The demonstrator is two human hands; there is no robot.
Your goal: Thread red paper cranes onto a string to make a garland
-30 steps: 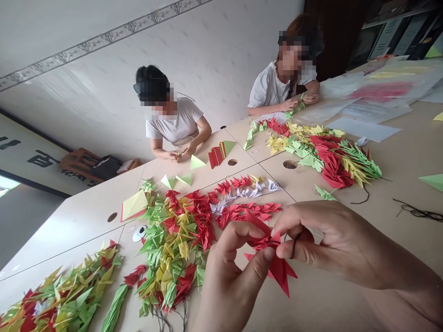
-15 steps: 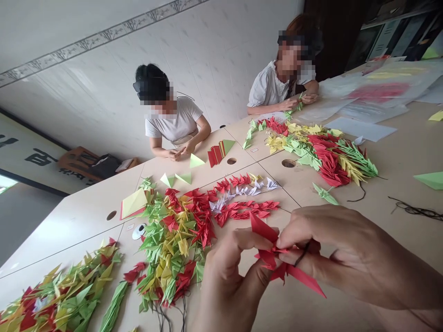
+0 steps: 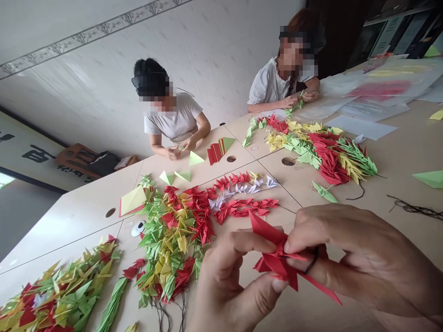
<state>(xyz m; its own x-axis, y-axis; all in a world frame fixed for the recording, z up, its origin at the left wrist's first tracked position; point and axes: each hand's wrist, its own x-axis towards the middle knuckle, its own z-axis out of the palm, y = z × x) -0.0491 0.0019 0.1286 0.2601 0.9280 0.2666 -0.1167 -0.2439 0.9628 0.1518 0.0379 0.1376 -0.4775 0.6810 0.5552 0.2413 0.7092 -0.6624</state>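
A red folded paper crane is held just above the beige table, close to me. My left hand pinches it from the left with thumb and forefinger. My right hand grips it from the right, fingers closed, with a dark thread looped by one finger. Strings of red, green and yellow paper cranes lie on the table just beyond my left hand.
Two other people sit across the table folding paper: one in a grey shirt, one in a white blouse. More crane strings lie at right, another heap at lower left. Black thread lies at right. Paper sheets lie behind.
The red crane has been turned in my fingers; its long pointed wing now sticks out to the lower right. My hands have shifted slightly lower and right.
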